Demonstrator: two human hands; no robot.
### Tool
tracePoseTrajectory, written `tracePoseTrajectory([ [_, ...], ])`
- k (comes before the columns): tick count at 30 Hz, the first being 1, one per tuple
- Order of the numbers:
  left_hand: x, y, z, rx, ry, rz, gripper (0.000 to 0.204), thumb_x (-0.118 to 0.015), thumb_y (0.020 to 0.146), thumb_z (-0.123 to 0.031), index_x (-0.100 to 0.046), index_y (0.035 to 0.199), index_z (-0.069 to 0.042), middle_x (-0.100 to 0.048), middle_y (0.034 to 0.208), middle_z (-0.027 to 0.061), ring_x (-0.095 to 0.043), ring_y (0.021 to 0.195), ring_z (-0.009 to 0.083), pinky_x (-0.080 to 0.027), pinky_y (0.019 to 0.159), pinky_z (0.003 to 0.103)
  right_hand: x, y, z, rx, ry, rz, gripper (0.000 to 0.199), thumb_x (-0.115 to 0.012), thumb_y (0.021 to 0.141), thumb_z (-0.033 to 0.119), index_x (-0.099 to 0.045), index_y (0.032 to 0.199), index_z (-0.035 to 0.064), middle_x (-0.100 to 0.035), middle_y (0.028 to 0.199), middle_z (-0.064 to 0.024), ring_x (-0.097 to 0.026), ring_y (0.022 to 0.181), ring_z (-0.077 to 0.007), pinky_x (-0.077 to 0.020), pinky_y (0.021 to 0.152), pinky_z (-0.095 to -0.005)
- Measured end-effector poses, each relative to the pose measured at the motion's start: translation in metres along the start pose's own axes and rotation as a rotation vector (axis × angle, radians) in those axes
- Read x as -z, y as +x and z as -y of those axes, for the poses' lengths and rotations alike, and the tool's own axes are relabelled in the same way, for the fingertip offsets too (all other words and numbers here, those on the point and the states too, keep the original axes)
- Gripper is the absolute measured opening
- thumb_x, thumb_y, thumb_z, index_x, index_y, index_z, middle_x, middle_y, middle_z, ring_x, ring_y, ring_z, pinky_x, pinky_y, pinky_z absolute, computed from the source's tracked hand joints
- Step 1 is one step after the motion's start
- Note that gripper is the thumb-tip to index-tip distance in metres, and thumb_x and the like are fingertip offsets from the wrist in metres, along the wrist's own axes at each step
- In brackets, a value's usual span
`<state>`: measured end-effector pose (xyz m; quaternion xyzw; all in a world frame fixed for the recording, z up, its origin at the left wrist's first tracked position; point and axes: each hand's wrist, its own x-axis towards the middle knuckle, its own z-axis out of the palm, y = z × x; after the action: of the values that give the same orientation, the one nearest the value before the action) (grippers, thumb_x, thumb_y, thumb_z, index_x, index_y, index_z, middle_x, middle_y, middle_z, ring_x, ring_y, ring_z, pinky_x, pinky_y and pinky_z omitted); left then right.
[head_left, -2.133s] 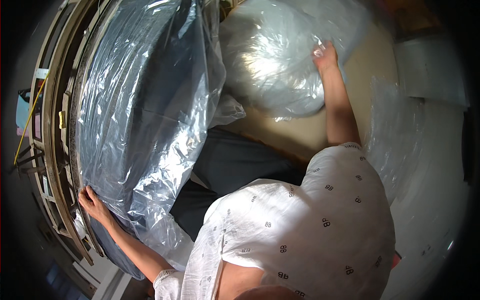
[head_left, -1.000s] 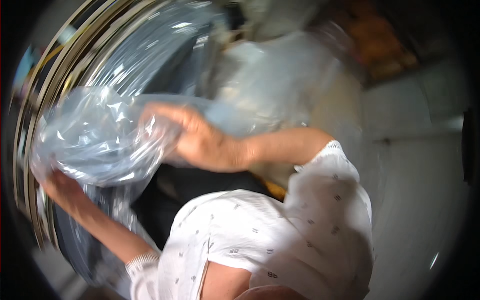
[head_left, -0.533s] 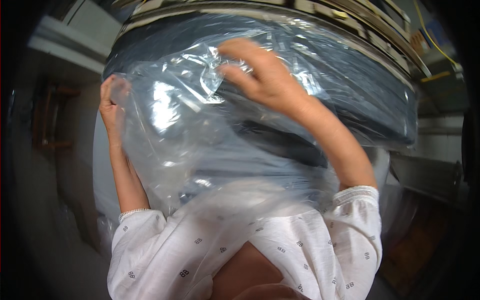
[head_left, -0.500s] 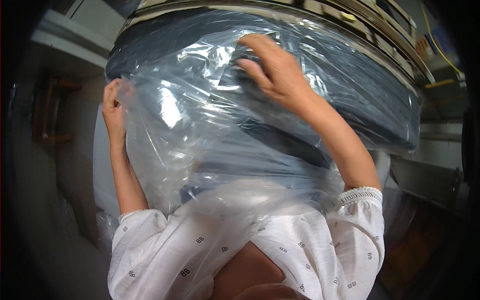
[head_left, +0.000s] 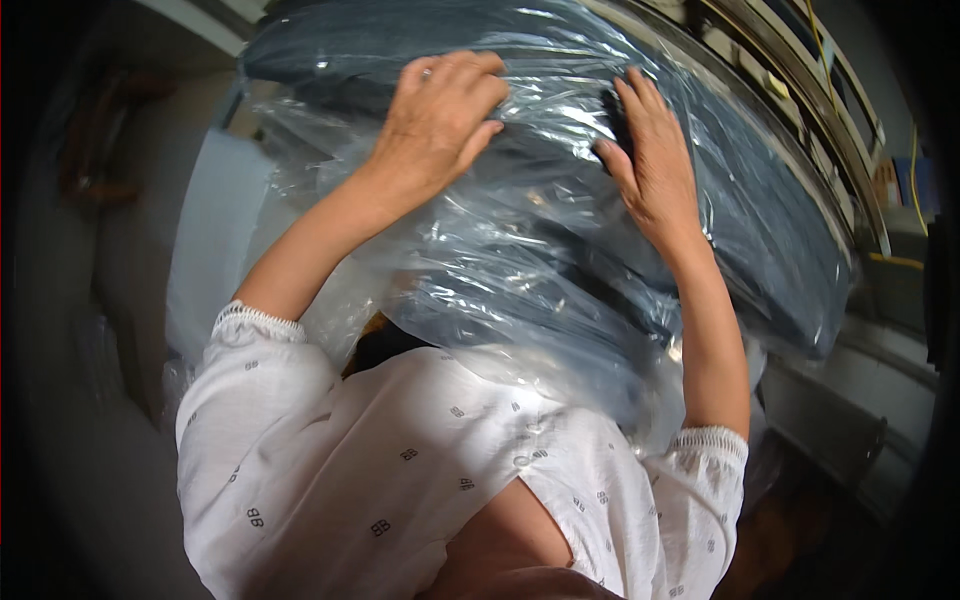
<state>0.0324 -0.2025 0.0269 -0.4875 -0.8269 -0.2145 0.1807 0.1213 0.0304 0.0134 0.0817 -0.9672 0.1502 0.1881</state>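
Observation:
Clear, shiny plastic film (head_left: 540, 215) covers a wide dark blue-grey bundle (head_left: 350, 50) that looks like folded cloth; the exact kind is hard to make out beneath it. On the film's upper middle lies my left hand (head_left: 435, 120), its fingers slightly bent and the thumb apart from them. A short way to its right, my right hand (head_left: 660, 165) presses on the film with fingers stretched forward and thumb spread. Loose wrinkled film spreads from under both hands down to my white shirt.
Beyond the bundle runs a metal-and-wood frame (head_left: 780, 90) with several bars. A pale grey-blue panel (head_left: 215, 230) stands at the left. Yellow cord (head_left: 914, 180) hangs at the far right, near a blue box (head_left: 915, 185). A brown wooden piece (head_left: 100, 190) shows blurred at far left.
My left hand has let go of the film's left edge and moved right onto the bundle. My right hand has shifted right and flattened. The view has turned slightly.

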Motion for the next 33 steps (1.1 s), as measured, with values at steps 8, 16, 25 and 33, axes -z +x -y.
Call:
tracePoseTrajectory([
  [8,0.041,-0.012,0.043,0.126,0.125,0.118,0.028,-0.055,0.07,0.002,-0.05,0.096,-0.007,-0.049,0.09,0.0072,-0.053,0.076,0.0255,-0.041,0.066,0.035,0.01,-0.003,0.002,-0.011,0.142,-0.011,0.007,-0.058,0.08,0.006,-0.052,0.083,0.0051,-0.034,0.141,-0.0089,-0.027,0.131,-0.0324,-0.0208,0.107,-0.0438],
  [16,0.132,-0.017,0.17,0.223,0.298,0.171,0.037,-0.048,0.091,-0.029,-0.039,0.122,-0.012,-0.06,0.097,0.0132,-0.06,0.072,0.0323,-0.05,0.062,0.044,0.01,-0.003,0.003,-0.057,0.279,-0.052,0.003,-0.051,0.085,0.003,-0.048,0.087,0.0039,-0.036,0.14,-0.0098,-0.023,0.134,-0.032,-0.0223,0.107,-0.0417],
  [25,0.058,-0.058,0.159,0.672,-0.393,-0.049,0.048,-0.063,0.081,-0.034,-0.054,0.118,-0.004,-0.055,0.104,0.0053,-0.052,0.091,0.0127,-0.04,0.082,0.025,0.01,0.0,0.002,-0.123,0.26,-0.021,0.007,-0.049,0.088,0.007,-0.048,0.084,0.0021,-0.038,0.138,-0.012,-0.022,0.134,-0.0322,-0.0219,0.106,-0.0418],
  [33,0.027,-0.034,0.166,0.75,-0.517,-0.184,0.029,-0.063,0.082,-0.029,-0.065,0.093,-0.002,-0.06,0.08,-0.0013,-0.052,0.075,0.0061,-0.042,0.07,0.022,0.008,0.002,0.004,-0.11,0.303,-0.028,0.007,-0.049,0.089,0.008,-0.047,0.085,0.0021,-0.04,0.136,-0.0137,-0.022,0.134,-0.0318,-0.0216,0.105,-0.04],
])
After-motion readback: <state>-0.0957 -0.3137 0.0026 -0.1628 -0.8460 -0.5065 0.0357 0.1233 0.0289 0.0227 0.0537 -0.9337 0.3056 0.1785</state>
